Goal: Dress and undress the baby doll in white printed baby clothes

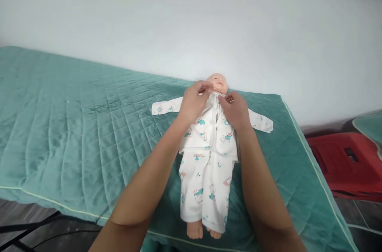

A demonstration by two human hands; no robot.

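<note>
I judge that I'm working at the neck of the patterned jacket (203, 136) on the doll (219, 82), which lies face up on the green quilted cover (89, 125); the next move seems to call for a fine, steady grip on the front edges. My left hand (195, 101) curls by the chin, thumb and fingertips slightly parted; my right hand (237, 109) bends in at the collar. Whether either pinches cloth, I can't tell.
</note>
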